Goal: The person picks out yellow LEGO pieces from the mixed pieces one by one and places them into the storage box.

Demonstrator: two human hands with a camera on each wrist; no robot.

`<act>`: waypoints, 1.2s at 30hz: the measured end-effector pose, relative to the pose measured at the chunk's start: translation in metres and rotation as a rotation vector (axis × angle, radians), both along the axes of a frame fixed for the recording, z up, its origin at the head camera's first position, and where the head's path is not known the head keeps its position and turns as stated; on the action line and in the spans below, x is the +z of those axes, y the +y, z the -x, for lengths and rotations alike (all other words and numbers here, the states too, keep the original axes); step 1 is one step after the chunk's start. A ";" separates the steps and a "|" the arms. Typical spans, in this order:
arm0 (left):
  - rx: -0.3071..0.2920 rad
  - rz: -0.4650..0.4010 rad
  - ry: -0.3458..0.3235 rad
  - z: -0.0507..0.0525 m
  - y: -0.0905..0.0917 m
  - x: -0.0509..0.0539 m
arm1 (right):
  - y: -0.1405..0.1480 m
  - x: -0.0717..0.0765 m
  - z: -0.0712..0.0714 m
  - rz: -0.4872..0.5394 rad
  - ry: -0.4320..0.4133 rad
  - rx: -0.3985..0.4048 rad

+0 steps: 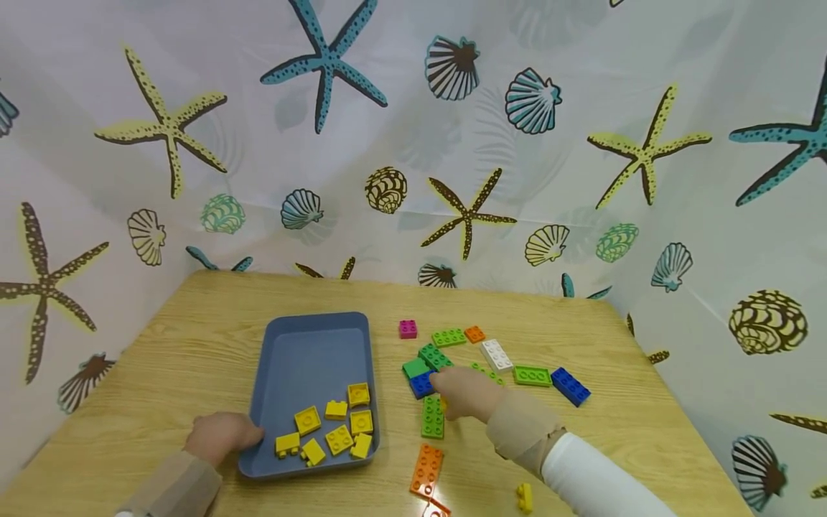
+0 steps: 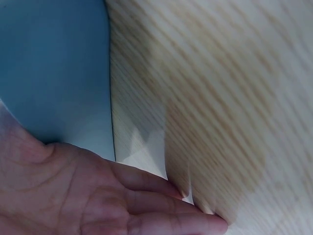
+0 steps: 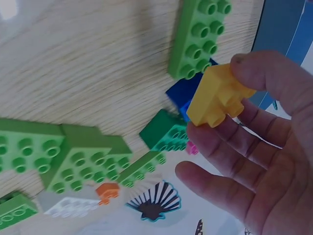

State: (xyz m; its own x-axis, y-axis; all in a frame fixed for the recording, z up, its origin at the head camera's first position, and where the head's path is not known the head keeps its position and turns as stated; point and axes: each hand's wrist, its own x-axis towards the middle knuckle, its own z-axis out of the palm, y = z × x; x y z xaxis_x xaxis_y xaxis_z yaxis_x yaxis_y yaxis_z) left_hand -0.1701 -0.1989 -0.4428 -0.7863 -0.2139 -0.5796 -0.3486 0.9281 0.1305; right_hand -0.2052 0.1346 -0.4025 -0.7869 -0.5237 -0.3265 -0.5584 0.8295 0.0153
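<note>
My right hand (image 1: 468, 393) pinches a yellow toy brick (image 3: 205, 95) between thumb and fingers, its studs showing in the right wrist view. It hovers over the scattered bricks, by a blue brick (image 1: 422, 385) and a long green brick (image 1: 433, 418). My left hand (image 1: 222, 434) is at the left side of a blue-grey tray (image 1: 255, 402), touching it. In the left wrist view its fingers (image 2: 166, 223) lie straight along the table beside the tray wall; the thumb is hidden there. Several yellow bricks (image 1: 338, 439) lie in the near half of the tray.
Right of the tray are a magenta brick (image 1: 408, 329), a white brick (image 1: 496, 355), a flat green brick (image 1: 533, 375), a dark blue brick (image 1: 571, 387) and an orange brick (image 1: 426, 470). Another yellow brick (image 1: 525, 497) lies near the front. A patterned curtain (image 1: 362, 179) encloses the table.
</note>
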 end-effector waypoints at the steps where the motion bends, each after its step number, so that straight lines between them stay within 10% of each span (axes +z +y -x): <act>1: 0.000 -0.001 -0.001 0.000 0.000 0.000 | -0.003 -0.001 0.000 -0.005 0.003 0.007; 36: -0.011 0.009 -0.025 0.004 -0.001 -0.015 | -0.078 -0.007 0.007 0.004 0.128 0.159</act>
